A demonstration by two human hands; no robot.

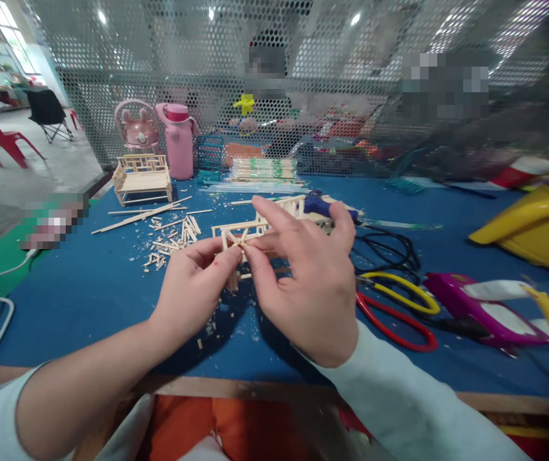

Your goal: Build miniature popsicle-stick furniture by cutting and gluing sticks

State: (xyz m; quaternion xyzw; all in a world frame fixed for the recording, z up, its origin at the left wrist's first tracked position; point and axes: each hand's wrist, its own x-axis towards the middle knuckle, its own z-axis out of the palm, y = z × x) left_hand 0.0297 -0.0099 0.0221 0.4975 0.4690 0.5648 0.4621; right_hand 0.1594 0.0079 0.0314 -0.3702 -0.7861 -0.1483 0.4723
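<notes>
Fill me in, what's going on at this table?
Someone is handling a small stick frame above the blue table. The left hand and right hand both pinch it, fingertips close together. Loose sticks and cut bits lie scattered behind the left hand. A little wooden bench stands farther back, in front of the perforated screen.

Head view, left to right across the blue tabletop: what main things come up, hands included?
Miniature wooden bench, left hand, stick piece held by both, right hand, red looped handle, magenta tool.
</notes>
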